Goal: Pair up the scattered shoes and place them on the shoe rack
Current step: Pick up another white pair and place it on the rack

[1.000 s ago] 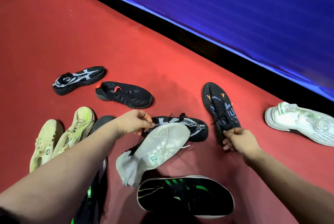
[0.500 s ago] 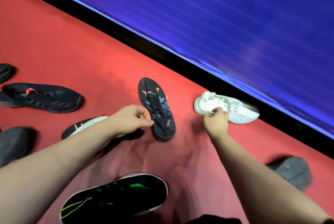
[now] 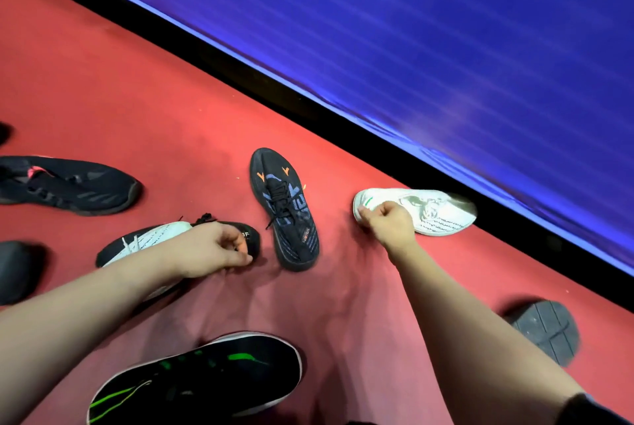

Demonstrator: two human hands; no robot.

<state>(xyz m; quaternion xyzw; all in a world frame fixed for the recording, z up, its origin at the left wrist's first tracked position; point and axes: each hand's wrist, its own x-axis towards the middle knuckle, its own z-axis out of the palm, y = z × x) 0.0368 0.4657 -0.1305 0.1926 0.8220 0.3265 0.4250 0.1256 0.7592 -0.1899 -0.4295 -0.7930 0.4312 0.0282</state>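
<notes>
Both bare arms reach out over the red carpeted floor (image 3: pixel 171 99).

Right hand (image 3: pixel 389 224): closed on the heel end of a white knit sneaker with a green heel mark (image 3: pixel 442 217), with the fingers curled round the collar. This sneaker sits sole-down on the floor, close against the black skirting strip (image 3: pixel 308 95) under the blue panel (image 3: pixel 446 30).

Left hand (image 3: pixel 219 248): fingers curled, thumb drawn in against them, at the end of a black lace-up shoe with white lettering (image 3: pixel 249 238). A second white shoe with dotted print (image 3: pixel 154 237) lies on top of that black shoe and runs back under the left forearm. I cannot tell which of the two this hand grips, or whether it grips either.

Between the two hands a black mesh trainer with blue and orange marks (image 3: pixel 284 212) stands sole-down on the floor and touches neither hand.

Other items noted on the floor:
- A black shoe with a pink accent (image 3: pixel 68 186) lies to the far left.
- A black shoe with green stripes and a white sole edge (image 3: pixel 206 376) lies nearest me.
- A dark grey grooved sole (image 3: pixel 545 330) lies to the right, beside the right forearm.
- A blurred dark shape (image 3: pixel 17 270) sits at the left edge, and I cannot identify it.
</notes>
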